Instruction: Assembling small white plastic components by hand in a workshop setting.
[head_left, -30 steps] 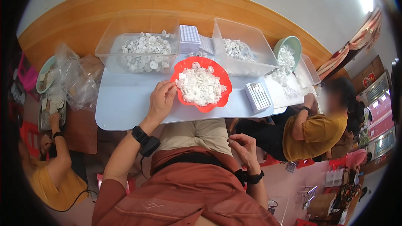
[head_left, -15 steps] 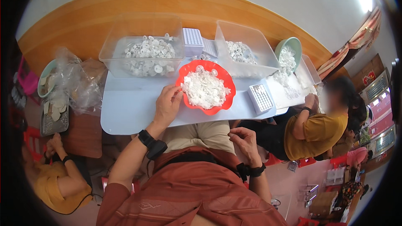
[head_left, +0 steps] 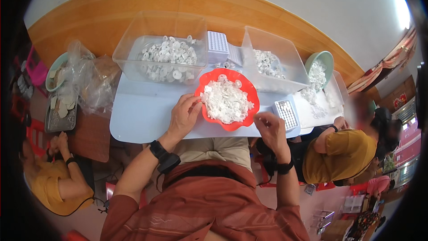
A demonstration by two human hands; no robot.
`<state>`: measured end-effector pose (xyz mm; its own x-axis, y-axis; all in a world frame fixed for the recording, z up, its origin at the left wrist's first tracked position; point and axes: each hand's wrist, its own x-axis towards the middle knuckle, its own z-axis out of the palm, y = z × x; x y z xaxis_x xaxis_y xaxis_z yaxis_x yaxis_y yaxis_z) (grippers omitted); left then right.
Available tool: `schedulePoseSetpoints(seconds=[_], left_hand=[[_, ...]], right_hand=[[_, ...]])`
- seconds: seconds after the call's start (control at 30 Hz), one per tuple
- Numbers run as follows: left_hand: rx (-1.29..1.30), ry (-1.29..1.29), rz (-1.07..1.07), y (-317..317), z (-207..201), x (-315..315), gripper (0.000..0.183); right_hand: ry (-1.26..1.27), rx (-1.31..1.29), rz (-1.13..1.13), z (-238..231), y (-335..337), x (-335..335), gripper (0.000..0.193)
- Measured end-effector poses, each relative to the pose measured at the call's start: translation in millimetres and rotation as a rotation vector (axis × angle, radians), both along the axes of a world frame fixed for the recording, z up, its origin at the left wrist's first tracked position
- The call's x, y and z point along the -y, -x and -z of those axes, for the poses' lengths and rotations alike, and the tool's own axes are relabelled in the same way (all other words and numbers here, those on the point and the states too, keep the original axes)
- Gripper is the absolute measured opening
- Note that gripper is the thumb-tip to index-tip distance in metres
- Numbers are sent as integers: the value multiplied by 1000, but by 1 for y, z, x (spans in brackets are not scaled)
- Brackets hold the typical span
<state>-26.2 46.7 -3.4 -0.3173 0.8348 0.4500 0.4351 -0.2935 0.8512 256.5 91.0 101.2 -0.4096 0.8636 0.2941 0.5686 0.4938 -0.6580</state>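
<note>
A red scalloped bowl (head_left: 243, 124) heaped with small white pieces (head_left: 226, 100) sits on the pale blue tabletop (head_left: 138, 107). At the bowl's left rim is my left hand (head_left: 183, 115), its thumb and fingertips drawn together; anything between them is too small to name. Beside the bowl's lower right rim is my right hand (head_left: 273, 135), with fingers curled and thumb pressed in; what it holds, if anything, is hidden. Just past my right hand stands a white rack (head_left: 286, 115) with rows of small round pieces.
Two clear bins (head_left: 129, 62) (head_left: 294, 80) of white parts stand at the back, with a lilac rack (head_left: 217, 47) between them. A green bowl (head_left: 327, 67) tips at the right. Plastic bags (head_left: 96, 85) lie left. Co-workers in yellow sit left (head_left: 67, 185) and right (head_left: 345, 154).
My right hand has risen from beside my lap to the bowl's right rim. My left hand stays at the left rim. The whole scene has shifted slightly to the right.
</note>
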Motion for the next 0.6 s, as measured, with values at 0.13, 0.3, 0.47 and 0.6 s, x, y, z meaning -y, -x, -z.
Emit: schedulePoseSetpoints(seconds=[0.13, 0.3, 0.47, 0.6], left_hand=[[-23, -17, -13, -1, -2, -1, 28], [-32, 5, -29, -2, -4, -1, 27], [-54, 0, -44, -2, -4, 1, 26], [-45, 51, -28, -2, -6, 2, 31]], right_hand=[[-196, 140, -95, 1, 17, -55, 13], [-370, 471, -162, 3, 43, -94, 25], [-485, 674, -188, 15, 61, -123, 31], [-571, 763, -206, 31, 63, -144, 22]])
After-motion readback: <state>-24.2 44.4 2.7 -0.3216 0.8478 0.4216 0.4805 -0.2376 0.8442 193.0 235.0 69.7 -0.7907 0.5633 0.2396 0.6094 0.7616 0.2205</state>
